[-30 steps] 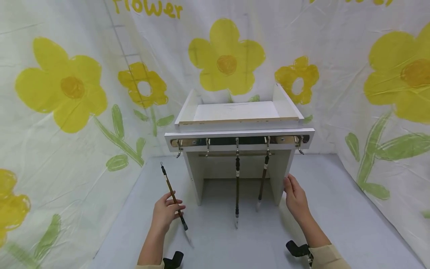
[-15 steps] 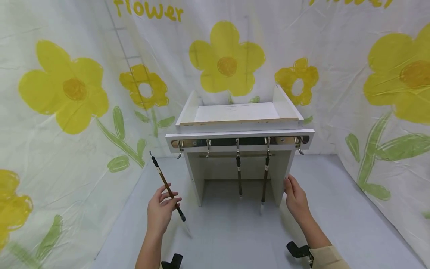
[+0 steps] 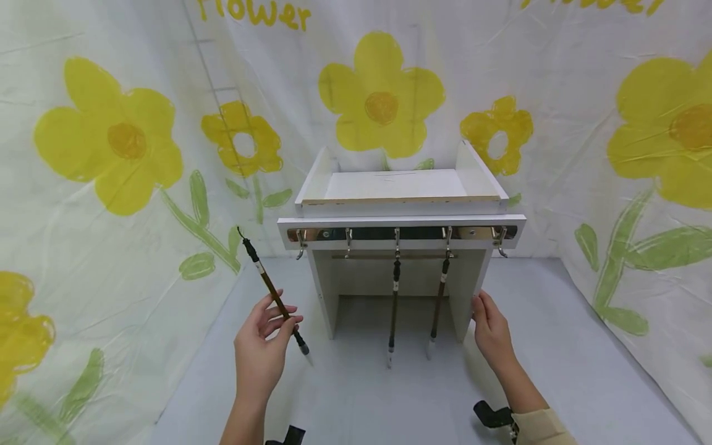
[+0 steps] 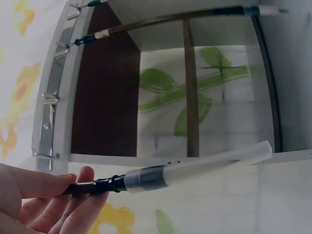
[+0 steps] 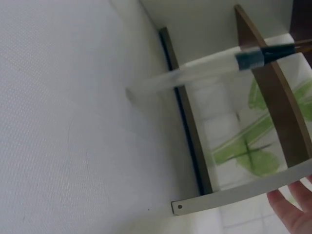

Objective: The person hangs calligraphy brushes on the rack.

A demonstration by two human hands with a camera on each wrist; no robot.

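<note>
A flower-printed backdrop (image 3: 111, 142) hangs behind and to both sides of the white rack (image 3: 400, 198), which stands on the grey bench (image 3: 556, 371) and serves as the landmark here. Under the rack's front edge runs a metal hook rail (image 3: 400, 234), and two brushes (image 3: 394, 309) hang from its middle hooks, tips down (both capped in clear plastic). The right hand (image 3: 491, 330) rests with straight fingers against the rack's right side panel. Left of the rack, the left hand (image 3: 260, 352) pinches a calligraphy brush (image 3: 272, 295) near its capped tip, the handle slanting up and away from the rack, loop end highest.
</note>
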